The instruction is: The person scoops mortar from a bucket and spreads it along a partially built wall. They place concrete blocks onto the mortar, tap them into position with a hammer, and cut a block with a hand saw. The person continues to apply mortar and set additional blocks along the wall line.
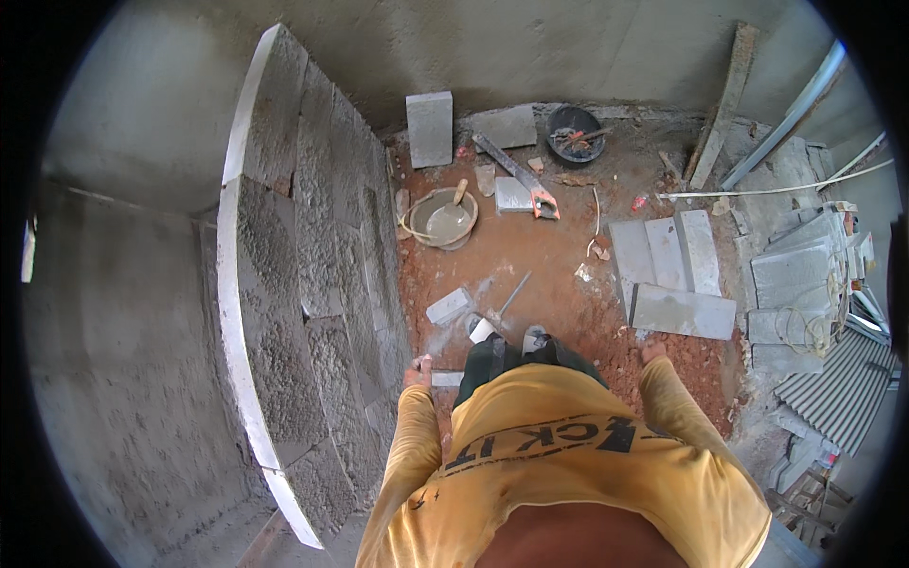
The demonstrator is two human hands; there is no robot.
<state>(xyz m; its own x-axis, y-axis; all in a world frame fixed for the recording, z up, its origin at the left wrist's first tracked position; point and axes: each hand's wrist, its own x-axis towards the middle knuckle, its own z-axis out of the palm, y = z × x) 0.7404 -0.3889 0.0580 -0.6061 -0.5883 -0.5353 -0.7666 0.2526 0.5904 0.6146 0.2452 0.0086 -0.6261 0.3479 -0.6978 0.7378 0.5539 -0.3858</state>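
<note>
My left hand point(418, 371) hangs beside the rough, mortar-smeared block wall point(327, 284), its fingers curled in; whether anything small sits in them is too fine to make out. Close to it, a pale block piece point(447, 379) lies by my leg. My right hand point(653, 351) is down at my other side, above the reddish soil, fingers mostly hidden from above. Nearest to that hand is a grey block point(684, 312) lying across the ends of several pale blocks point(667, 254). By my feet are a small block point(449, 307) and a thin metal rod point(514, 292).
Ahead stand a mortar bucket point(443, 218) with a wooden-handled tool and a black basin point(575, 133). An orange-handled handsaw point(519, 177) rests on a block. One block point(430, 130) stands upright by the wall. Stacked blocks point(795, 275), planks point(724, 106) and corrugated sheet point(843, 383) line the right.
</note>
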